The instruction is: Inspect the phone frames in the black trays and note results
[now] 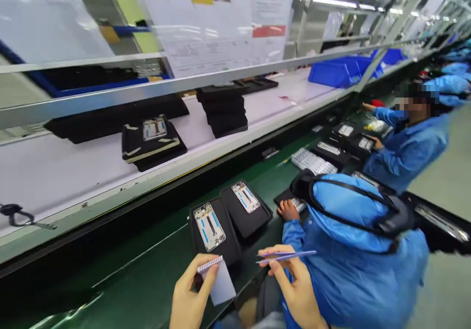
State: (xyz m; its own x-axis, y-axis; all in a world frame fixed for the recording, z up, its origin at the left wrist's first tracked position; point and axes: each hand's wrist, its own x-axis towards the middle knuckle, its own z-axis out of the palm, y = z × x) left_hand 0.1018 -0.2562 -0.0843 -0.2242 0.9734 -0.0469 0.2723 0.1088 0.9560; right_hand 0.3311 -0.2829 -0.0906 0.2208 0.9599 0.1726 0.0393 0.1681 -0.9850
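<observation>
Pinched in my left hand (191,290) is a small spiral-bound notepad (222,286), its coil at the top and a blank white page hanging down. My right hand (294,282) grips a pair of purple tweezers (290,255), their tips apart and pointing left toward the notepad, with nothing between them. Just beyond my hands, a phone frame (209,227) with blue strips and handwriting lies on a black tray (230,250). A second phone frame (246,196) rests on another black tray (263,214) beside it.
A green conveyor belt (147,275) runs across the front. A co-worker in blue (353,270) sits close on my right, another person (408,142) further along. Stacked black trays (226,115) stand on the white shelf (84,167), behind a metal rail (221,81). Blue bins (333,71) sit further right.
</observation>
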